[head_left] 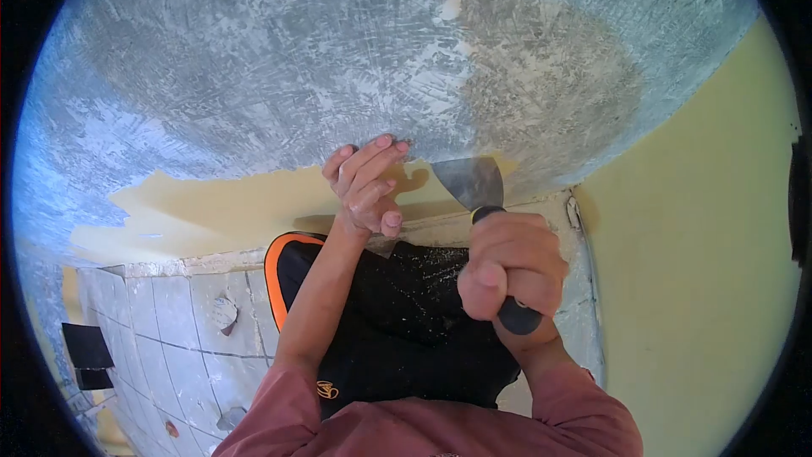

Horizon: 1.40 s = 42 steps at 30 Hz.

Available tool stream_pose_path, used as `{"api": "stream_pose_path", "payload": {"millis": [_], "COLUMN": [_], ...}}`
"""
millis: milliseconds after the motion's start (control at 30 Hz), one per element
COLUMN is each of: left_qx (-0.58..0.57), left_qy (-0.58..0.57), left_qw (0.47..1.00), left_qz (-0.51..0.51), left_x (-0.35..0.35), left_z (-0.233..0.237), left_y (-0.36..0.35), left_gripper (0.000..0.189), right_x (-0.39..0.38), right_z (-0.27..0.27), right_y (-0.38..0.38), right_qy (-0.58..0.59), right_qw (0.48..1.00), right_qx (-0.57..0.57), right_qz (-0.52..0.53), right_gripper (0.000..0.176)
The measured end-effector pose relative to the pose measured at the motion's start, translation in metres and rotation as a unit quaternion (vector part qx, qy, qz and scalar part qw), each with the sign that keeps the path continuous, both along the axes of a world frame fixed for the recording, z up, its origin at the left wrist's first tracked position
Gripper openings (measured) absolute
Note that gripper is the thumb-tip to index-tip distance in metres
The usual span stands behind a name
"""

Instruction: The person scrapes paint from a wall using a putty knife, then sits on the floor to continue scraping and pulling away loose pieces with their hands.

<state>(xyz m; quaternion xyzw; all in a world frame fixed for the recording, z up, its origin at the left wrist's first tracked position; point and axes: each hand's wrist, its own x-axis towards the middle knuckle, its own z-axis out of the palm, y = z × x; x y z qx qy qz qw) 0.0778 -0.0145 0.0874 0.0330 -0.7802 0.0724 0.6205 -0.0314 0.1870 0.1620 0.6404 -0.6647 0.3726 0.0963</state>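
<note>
My right hand [513, 267] is closed round the dark handle of a putty knife [470, 182]. Its wide metal blade points up at the wall, with the edge right at the border between the yellow paint [279, 199] and the bare grey wall [338, 59]. To the left of the blade, my left hand [365, 186] is raised close to the wall, palm partly turned up. Its fingers are loosely bent and apart, and nothing shows in them. Dust marks the fingertips.
A yellow side wall [694, 228] meets the grey wall at the right corner. Below is a tiled floor [169, 322] with paint flakes [224, 315] on it. My black trousers [406, 305] are sprinkled with pale crumbs. A black object [86, 347] stands at the far left.
</note>
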Motion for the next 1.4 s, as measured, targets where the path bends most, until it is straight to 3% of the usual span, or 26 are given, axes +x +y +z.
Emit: {"api": "stream_pose_path", "payload": {"millis": [67,133,167,200,233,333,400,467,533,600,667,767,800,867,933,1000,1033,1067,1100,1133,1167,1267,1300,1333,1367,1400], "left_qx": [-0.005,-0.009,-0.01,-0.01,-0.008,-0.007,-0.008,-0.007,-0.004,-0.003,-0.008,-0.008,-0.007,0.001,-0.001,-0.004,-0.004,-0.005,-0.005,-0.004,-0.001,-0.002,-0.003,-0.002,0.0,0.0], "left_qy": [0.001,0.004,0.005,0.004,0.004,-0.004,0.016,0.019,0.016,-0.004,0.001,0.036,0.058,0.024,-0.013,0.009,0.013,0.015,0.017,0.016,0.01,0.005,0.015,0.018,0.022,0.024], "left_qw": [1.0,1.0,1.0,1.0,1.0,1.0,1.0,1.0,1.0,1.0,1.0,0.999,0.998,1.0,1.0,1.0,1.0,1.0,1.0,1.0,1.0,1.0,1.0,1.0,1.0,1.0], "left_qz": [-0.006,-0.009,-0.011,-0.014,-0.015,0.0,-0.017,-0.011,-0.013,0.002,-0.003,-0.013,-0.026,-0.008,0.011,-0.012,-0.009,-0.011,-0.015,-0.016,-0.016,-0.015,-0.014,-0.011,-0.012,-0.016], "left_x": [-0.001,0.0,0.0,-0.001,-0.001,-0.001,-0.002,-0.002,-0.002,0.0,0.0,-0.006,-0.007,-0.002,0.001,-0.001,-0.002,-0.001,-0.001,-0.001,-0.001,0.001,-0.002,-0.002,-0.002,-0.002], "left_z": [-0.001,-0.001,-0.001,-0.002,-0.002,0.001,0.0,0.0,-0.001,0.001,0.0,0.0,-0.001,0.0,0.0,-0.002,-0.001,0.0,0.0,-0.001,0.0,-0.001,-0.001,0.0,0.0,0.0], "left_y": [-0.001,-0.004,-0.004,-0.003,-0.002,-0.001,-0.002,-0.003,-0.001,0.0,-0.001,-0.005,-0.003,0.001,0.0,-0.002,-0.003,-0.003,-0.002,0.0,0.001,0.0,-0.002,-0.002,-0.002,0.0], "left_gripper": [0.02,0.02,0.02,0.02,0.02,0.021,0.022,0.022,0.022,0.022,0.022,0.025,0.027,0.024,0.022,0.022,0.022,0.022,0.023,0.023,0.023,0.024,0.024,0.024,0.025,0.025], "right_x": [-0.002,0.008,0.019,0.025,0.022,0.003,0.011,0.027,0.024,0.004,0.01,0.024,0.021,0.011,0.008,0.009,0.024,0.02,0.012,0.006,0.001,-0.004,0.009,0.002,0.002,0.001], "right_z": [0.012,0.006,0.007,0.008,0.009,0.013,0.02,0.022,0.011,0.009,0.013,0.02,0.016,0.005,0.009,0.014,0.017,0.018,0.019,0.019,0.02,0.022,0.003,-0.003,0.023,0.038], "right_y": [-0.024,-0.009,-0.015,-0.018,-0.02,-0.033,-0.019,-0.011,-0.023,-0.05,-0.034,-0.015,-0.023,-0.044,-0.035,-0.015,-0.019,-0.02,-0.021,-0.019,-0.013,0.002,-0.003,0.007,0.007,0.002], "right_qy": [-0.157,-0.152,-0.211,-0.262,-0.262,-0.173,-0.193,-0.309,-0.298,-0.113,-0.132,-0.262,-0.264,-0.135,-0.178,-0.234,-0.258,-0.257,-0.177,-0.088,-0.089,-0.111,-0.191,-0.189,-0.119,-0.046], "right_qw": [0.941,0.951,0.866,0.742,0.743,0.934,0.919,0.726,0.759,0.925,0.925,0.785,0.787,0.909,0.911,0.865,0.77,0.771,0.897,0.973,0.973,0.987,0.935,0.935,0.979,0.978], "right_qx": [-0.223,-0.215,-0.391,-0.547,-0.546,-0.279,-0.31,-0.548,-0.534,-0.319,-0.313,-0.486,-0.481,-0.344,-0.299,-0.357,-0.515,-0.512,-0.343,-0.155,-0.157,0.069,-0.252,-0.25,-0.049,0.153], "right_qz": [0.198,0.159,0.229,0.285,0.285,0.141,0.151,0.277,0.223,0.174,0.17,0.281,0.282,0.195,0.219,0.266,0.275,0.278,0.218,0.144,0.141,0.098,0.161,0.164,0.155,0.136], "right_gripper": [0.009,0.004,0.005,0.007,0.007,0.017,0.024,0.029,0.03,0.034,0.027,0.021,0.021,0.025,0.022,0.013,0.01,0.01,0.01,0.01,0.01,0.013,0.01,0.01,0.01,0.01]}}
